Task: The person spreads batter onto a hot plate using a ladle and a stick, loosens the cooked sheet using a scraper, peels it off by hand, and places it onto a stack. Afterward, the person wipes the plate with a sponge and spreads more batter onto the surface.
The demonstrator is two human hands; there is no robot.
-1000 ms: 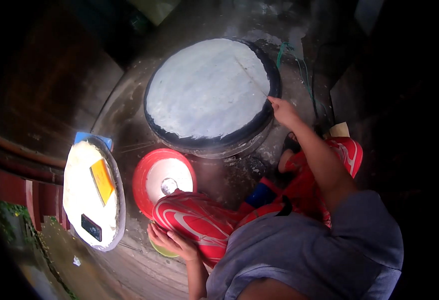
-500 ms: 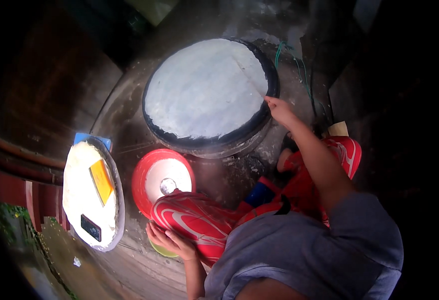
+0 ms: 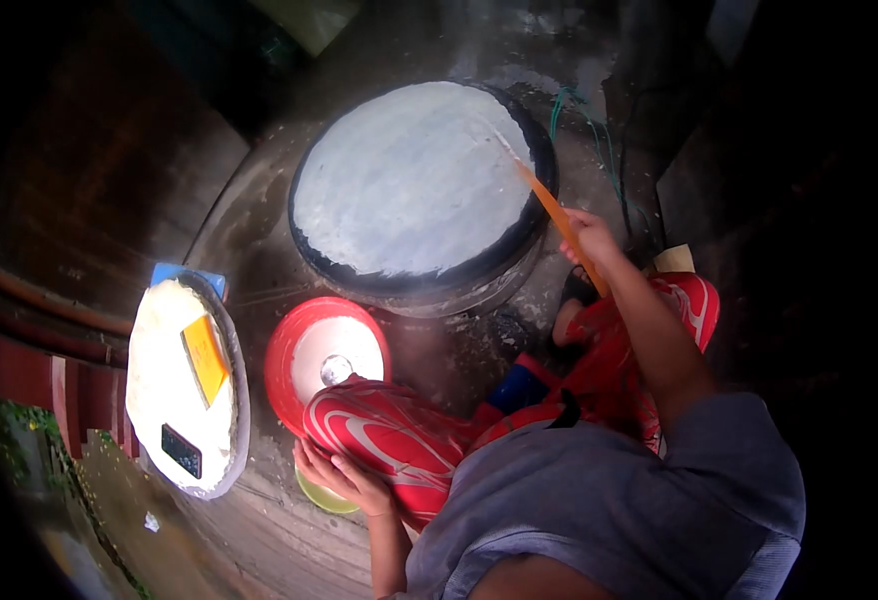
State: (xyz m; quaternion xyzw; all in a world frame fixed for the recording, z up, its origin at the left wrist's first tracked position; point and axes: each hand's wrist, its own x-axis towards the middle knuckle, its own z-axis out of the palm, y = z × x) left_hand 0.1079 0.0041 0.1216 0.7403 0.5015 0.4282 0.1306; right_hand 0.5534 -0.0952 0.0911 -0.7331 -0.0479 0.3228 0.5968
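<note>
A large round griddle (image 3: 543, 210) with a dark rim bears a thin white sheet (image 3: 409, 180) over most of its top. My right hand (image 3: 591, 240) is closed on a long orange-brown stick (image 3: 556, 212) at the griddle's right side. The stick's pale thin end lies over the right part of the sheet. My left hand (image 3: 344, 478) rests with fingers spread by my left knee, holding nothing, just above a yellow-green bowl (image 3: 325, 494). Beyond that knee is a red basin (image 3: 283, 355) with white liquid and a round, shiny thing in it.
A round tray (image 3: 237, 440) at the left bears a white stack, a yellow block (image 3: 204, 360) and a dark phone (image 3: 181, 451). Behind it is a blue object (image 3: 191, 275). Green cord (image 3: 601, 135) lies right of the griddle.
My right hand has moved down and to the right, off the griddle's rim. The stick has turned, and its wide orange-brown face now shows. My left hand has barely moved.
</note>
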